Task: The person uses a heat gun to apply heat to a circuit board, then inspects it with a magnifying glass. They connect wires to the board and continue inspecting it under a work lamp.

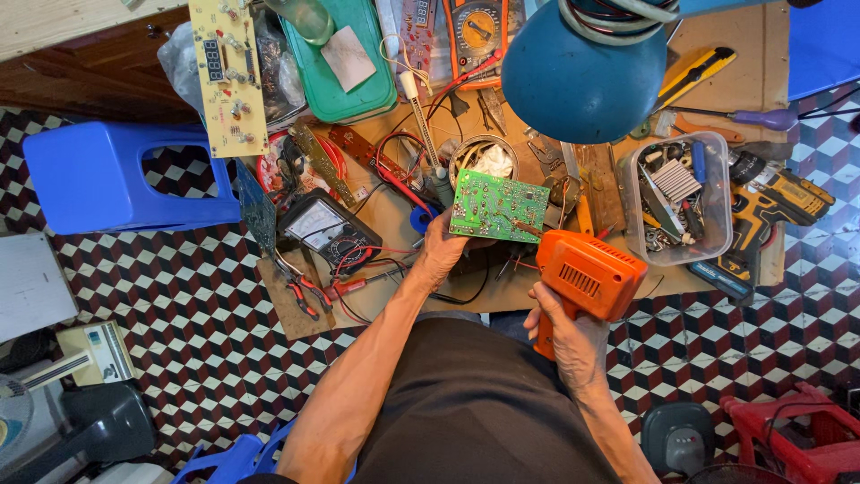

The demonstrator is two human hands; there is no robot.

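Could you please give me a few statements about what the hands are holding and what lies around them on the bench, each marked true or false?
1. The left hand holds a green rectangular circuit board. True.
2. The right hand grips a blue drill. False: it grips an orange pistol-shaped soldering gun.
3. A clear plastic tub of parts sits right of the board. True.
4. The blue plastic stool stands on the bench. False: it stands on the chequered floor.

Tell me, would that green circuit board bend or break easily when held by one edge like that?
Probably stiff: the green circuit board stays flat with only the left hand pinching its edge. It looks light. Its small raised parts seem fragile against the orange soldering gun.
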